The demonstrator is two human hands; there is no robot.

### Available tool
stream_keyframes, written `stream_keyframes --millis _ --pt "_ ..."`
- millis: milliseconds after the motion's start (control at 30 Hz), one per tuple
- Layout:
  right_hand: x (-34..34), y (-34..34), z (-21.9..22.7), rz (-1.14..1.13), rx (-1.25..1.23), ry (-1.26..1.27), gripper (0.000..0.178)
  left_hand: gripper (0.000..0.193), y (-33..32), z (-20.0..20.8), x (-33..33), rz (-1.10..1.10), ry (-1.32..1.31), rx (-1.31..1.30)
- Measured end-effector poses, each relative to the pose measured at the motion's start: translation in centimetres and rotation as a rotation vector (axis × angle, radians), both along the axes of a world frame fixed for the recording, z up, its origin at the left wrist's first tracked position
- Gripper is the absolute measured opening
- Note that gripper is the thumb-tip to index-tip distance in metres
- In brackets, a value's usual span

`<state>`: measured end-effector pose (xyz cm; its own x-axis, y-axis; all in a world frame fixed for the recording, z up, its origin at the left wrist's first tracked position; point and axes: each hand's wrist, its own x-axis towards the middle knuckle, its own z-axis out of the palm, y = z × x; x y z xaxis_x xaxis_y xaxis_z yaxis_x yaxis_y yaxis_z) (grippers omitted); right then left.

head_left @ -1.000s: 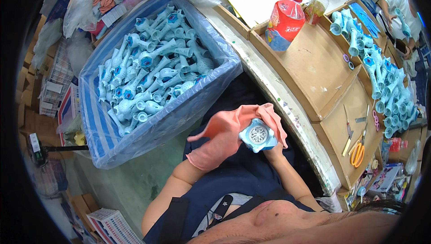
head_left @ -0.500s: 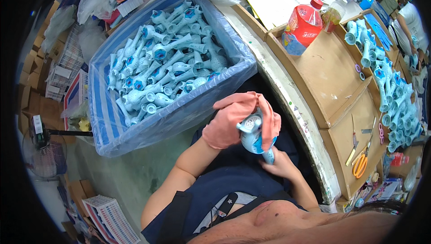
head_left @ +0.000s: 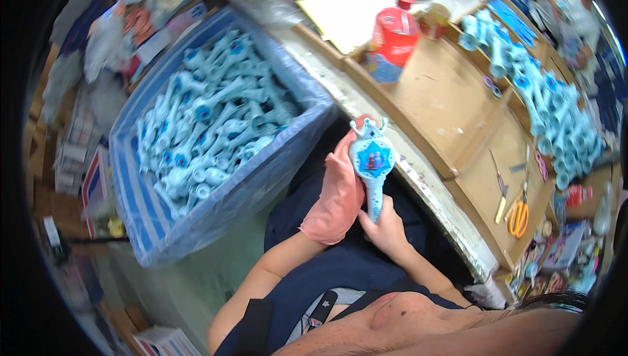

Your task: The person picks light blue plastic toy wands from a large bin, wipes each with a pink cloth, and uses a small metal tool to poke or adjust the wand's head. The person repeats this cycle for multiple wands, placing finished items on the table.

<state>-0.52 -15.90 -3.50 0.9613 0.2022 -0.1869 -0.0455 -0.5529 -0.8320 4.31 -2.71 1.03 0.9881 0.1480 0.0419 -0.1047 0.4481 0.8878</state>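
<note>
A light blue toy wand stands nearly upright before me, its crown-shaped head at the top and a star-framed picture facing me. My right hand is closed around the lower end of its handle. Salmon-pink cloth covers my left hand, which lies along the wand's left side and behind its head. The cloth hides most of those fingers. To the left, a blue-and-white striped bin lined with clear plastic holds a heap of similar wands.
At right, a worktable has shallow cardboard trays, orange-handled scissors, a thin-bladed tool and a red bottle. More blue wand parts lie in rows beyond. Another person is at far right.
The cloth has come off the wand's front, and the wand now stands with its picture facing me. My view has shifted, so the bin and table sit further left.
</note>
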Motion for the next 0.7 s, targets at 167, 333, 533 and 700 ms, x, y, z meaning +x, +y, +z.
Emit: stream_keyframes --millis 167,333,533,700 --pt "-0.1 -3.1 2.3 0.276 0.019 -0.056 0.057 0.085 -1.7 -1.1 0.0 -0.443 0.301 -0.219" --pt "2.1 -12.3 4.9 -0.027 -0.085 -0.322 0.017 0.073 -3.0 -2.3 1.1 -0.569 0.514 -0.442" --pt "7.1 -26.1 4.1 -0.551 -0.947 -0.290 0.024 0.066 -4.9 -1.6 0.8 -0.672 0.427 -0.241" --pt "5.2 -28.8 2.7 -0.573 -0.927 -0.069 0.028 0.069 -6.1 -0.1 1.3 -0.752 0.440 -0.110"
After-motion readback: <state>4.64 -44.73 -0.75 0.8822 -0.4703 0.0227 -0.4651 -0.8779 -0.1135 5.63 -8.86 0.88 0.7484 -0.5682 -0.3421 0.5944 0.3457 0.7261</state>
